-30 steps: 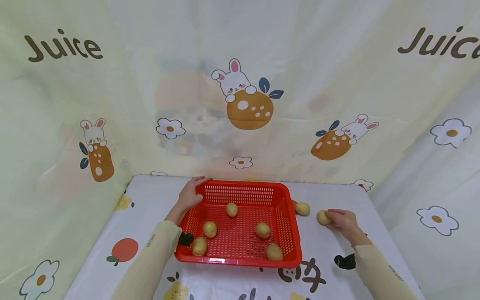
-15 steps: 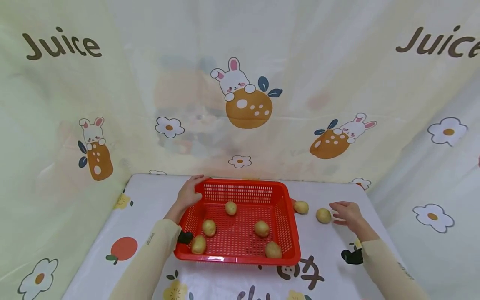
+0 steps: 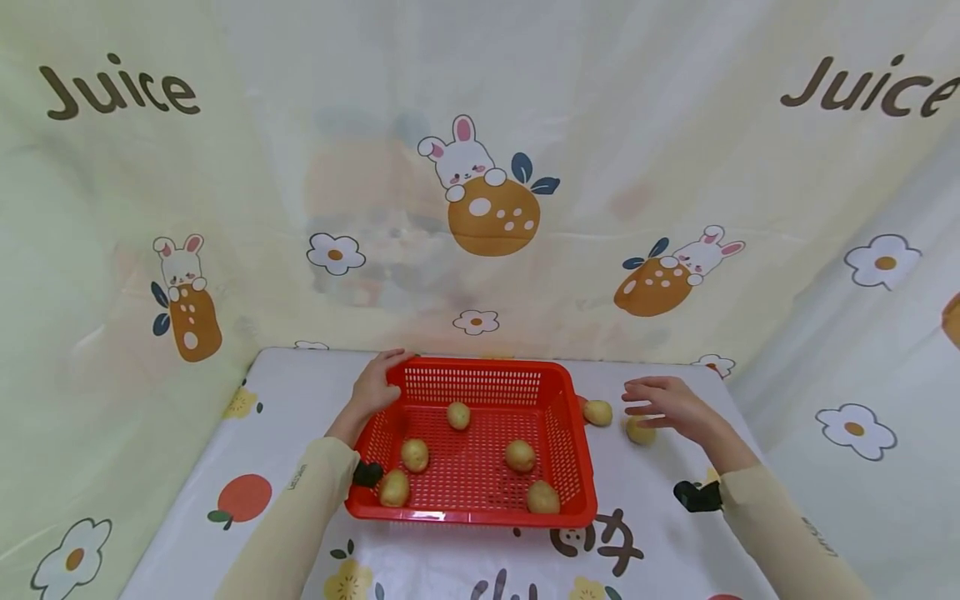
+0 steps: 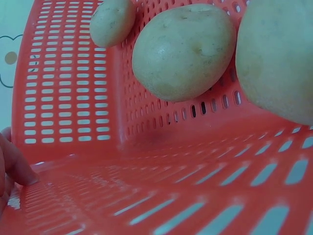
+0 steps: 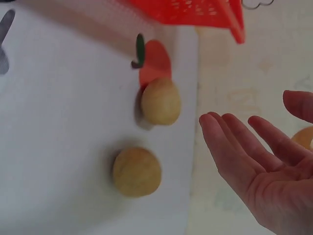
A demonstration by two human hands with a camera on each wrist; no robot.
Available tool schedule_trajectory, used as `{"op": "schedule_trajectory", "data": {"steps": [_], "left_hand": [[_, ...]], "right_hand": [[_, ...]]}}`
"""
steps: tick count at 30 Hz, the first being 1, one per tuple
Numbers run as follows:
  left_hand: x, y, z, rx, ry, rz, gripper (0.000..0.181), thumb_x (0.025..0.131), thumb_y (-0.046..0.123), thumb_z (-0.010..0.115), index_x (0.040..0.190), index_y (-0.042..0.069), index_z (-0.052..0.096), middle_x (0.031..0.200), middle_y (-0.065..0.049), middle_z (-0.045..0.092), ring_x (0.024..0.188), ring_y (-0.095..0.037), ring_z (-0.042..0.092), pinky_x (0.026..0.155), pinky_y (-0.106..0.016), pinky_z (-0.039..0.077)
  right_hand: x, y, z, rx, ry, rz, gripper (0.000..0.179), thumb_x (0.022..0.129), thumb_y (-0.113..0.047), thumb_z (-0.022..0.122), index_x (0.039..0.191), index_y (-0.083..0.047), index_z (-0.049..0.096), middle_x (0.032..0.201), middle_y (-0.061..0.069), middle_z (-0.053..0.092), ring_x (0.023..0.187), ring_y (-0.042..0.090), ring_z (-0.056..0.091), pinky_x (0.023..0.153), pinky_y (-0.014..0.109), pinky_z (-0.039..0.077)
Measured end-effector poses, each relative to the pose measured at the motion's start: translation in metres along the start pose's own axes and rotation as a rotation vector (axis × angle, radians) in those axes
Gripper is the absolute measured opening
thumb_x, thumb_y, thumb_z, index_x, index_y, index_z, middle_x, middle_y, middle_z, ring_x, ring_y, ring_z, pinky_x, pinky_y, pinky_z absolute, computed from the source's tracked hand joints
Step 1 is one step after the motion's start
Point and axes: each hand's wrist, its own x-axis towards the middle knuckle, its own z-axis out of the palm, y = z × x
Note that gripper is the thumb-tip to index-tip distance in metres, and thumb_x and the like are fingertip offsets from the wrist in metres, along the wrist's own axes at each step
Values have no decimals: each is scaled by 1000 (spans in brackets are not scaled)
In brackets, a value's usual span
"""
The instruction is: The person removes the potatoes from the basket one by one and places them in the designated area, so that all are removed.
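Observation:
A red plastic basket point(image 3: 472, 517) holds several potatoes point(image 3: 520, 456) spread over its mesh floor. My left hand point(image 3: 375, 388) grips the basket's far left corner; in the left wrist view the thumb point(image 4: 19, 169) presses the inner wall, and other fingers are mostly hidden. Two potatoes lie on the table to the right of the basket. The nearer one to the basket is a smooth potato point(image 3: 597, 412); the other potato point(image 3: 640, 432) is partly covered by my right hand point(image 3: 670, 406). That hand hovers with its fingers extended and holds nothing, apart from both potatoes in the right wrist view.
The table point(image 3: 300, 383) is covered with a white printed cloth. A patterned curtain point(image 3: 480, 275) hangs behind it and on both sides. Basket walls rise around the potatoes inside.
My right hand has let go of the outer potato, drawn back to the right, then moved left above it. My left hand stays on the basket.

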Motion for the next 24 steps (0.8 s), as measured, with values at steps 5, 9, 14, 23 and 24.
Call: {"op": "schedule_trajectory", "data": {"steps": [5, 9, 14, 23, 24], "left_hand": [[-1, 1, 0, 0, 3, -4, 66, 79, -8, 53, 143, 6, 52, 151, -17, 40, 138, -40, 35, 101, -58, 41], [-1, 1, 0, -3, 3, -8, 66, 78, -8, 54, 143, 6, 52, 151, -17, 40, 137, -40, 35, 102, -58, 40], [0, -1, 0, -2, 8, -4, 67, 77, -8, 54, 143, 6, 52, 151, -16, 40, 138, -40, 35, 103, -59, 39], [1, -6, 3, 24, 19, 23, 67, 77, -8, 53, 142, 6, 53, 150, -16, 41, 137, -40, 36, 100, -57, 42], [1, -6, 3, 29, 20, 26, 67, 77, -7, 53, 142, 7, 53, 150, -16, 41, 137, -40, 36, 99, -56, 43]], "right_hand": [[0, -19, 13, 16, -61, -58, 59, 103, -30, 49, 143, 12, 38, 139, 31, 49, 123, 46, 54, 91, 51, 51], [1, -33, 24, 26, -90, -99, 55, 102, -27, 50, 141, 11, 41, 136, 30, 53, 121, 46, 55, 88, 50, 52], [4, -49, 43, 14, -100, -120, 53, 101, -26, 53, 138, 11, 44, 133, 30, 55, 118, 46, 58, 88, 52, 52], [14, -68, 85, 23, -137, -95, 47, 99, -23, 56, 134, 9, 52, 128, 26, 60, 107, 38, 64, 87, 51, 53], [16, -70, 90, 21, -143, -95, 46, 100, -22, 56, 134, 9, 52, 127, 26, 60, 106, 36, 65, 87, 51, 53]]}}
